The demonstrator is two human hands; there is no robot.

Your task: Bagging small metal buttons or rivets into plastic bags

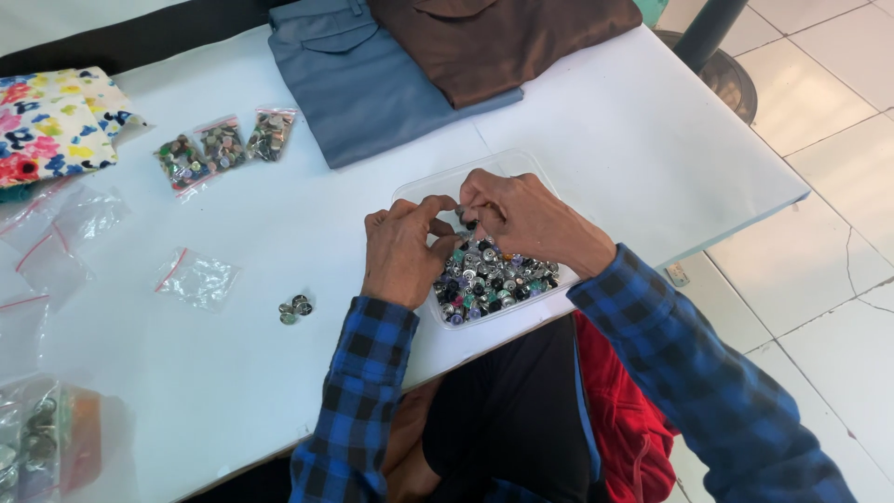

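A clear rectangular plastic tub [521, 168] is sitting near the front edge of the white bench [279, 307], its long axis running diagonally from near-left to far-right. Small mixed-colour buttons [489, 279] are filling it. Above them, the left hand [402, 251] and right hand [521, 216] are meeting, fingertips pinching together on something too small to make out.

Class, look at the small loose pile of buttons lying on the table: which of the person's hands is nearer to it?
Left. The left hand lies just right of the loose buttons, at the clear tub's edge; the right hand is farther away, over the tub.
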